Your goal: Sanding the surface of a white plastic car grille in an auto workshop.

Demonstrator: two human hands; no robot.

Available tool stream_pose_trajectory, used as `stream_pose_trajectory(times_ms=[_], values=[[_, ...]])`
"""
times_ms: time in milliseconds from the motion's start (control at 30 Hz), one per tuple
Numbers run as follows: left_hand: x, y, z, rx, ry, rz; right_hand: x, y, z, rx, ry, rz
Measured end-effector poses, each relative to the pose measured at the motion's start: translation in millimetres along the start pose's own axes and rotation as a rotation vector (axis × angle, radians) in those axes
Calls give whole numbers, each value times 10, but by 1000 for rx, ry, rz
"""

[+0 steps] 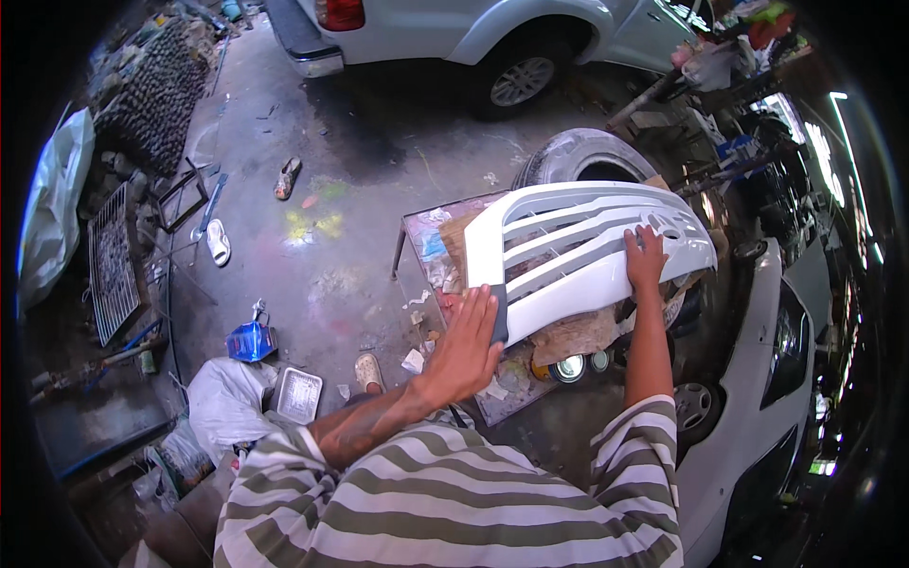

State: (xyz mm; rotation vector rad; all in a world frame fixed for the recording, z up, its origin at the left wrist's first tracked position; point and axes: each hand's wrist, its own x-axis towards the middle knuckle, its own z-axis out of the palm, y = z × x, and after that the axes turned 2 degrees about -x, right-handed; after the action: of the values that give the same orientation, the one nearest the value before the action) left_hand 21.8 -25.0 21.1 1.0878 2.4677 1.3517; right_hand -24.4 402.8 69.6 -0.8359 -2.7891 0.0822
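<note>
Across a low surface (504,407) scattered with scraps of paper, a white slatted panel (568,295) is laid, its slats turned upward and brown cardboard (576,333) seen beneath its near edge. At the panel's left end, a dark grey pad (501,317) is covered in part by the left hand (462,343), whose fingers are stretched out side by side, the thumb held a little apart. Whether the pad is gripped or only pressed cannot be told. Farther right, beside the panel's oval recess, the right hand (646,256) is rested on the white face with its fingers spread. Beyond the panel, a tyre (554,159) is partly hidden by it, and below the near edge a round can (568,368) is seen. On the floor to the left, a dark sandal (287,178), a white sandal (219,242), a blue container (251,342) and a silvery tray (299,395) are strewn well apart from the panel. At the top a white pickup (402,33) is parked, and at the right a pale car (748,402).
</note>
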Motion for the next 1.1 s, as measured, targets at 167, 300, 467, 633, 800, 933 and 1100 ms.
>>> stream_pose_trajectory(times_ms=[167,300,467,633,800,933,1100], values=[[512,-235,-116,67,35,-65,3,-299,-107,8,-42,-21],[382,-171,77,66,26,-65,247,101,-197,-38,-36,-71],[-48,54,90,161,-20,9,261,224,-111,-39,6,-30],[792,-411,-4,58,-10,-130,404,233,-225,-49,-128,-45],[-30,-2,0,178,-30,-31,461,271,-257,-130,-195,-49],[621,-351,-50,206,-20,-78,518,140,-295,-164,-248,-86],[208,-2,-39,201,-49,-26,531,280,-285,-104,-248,-65]])
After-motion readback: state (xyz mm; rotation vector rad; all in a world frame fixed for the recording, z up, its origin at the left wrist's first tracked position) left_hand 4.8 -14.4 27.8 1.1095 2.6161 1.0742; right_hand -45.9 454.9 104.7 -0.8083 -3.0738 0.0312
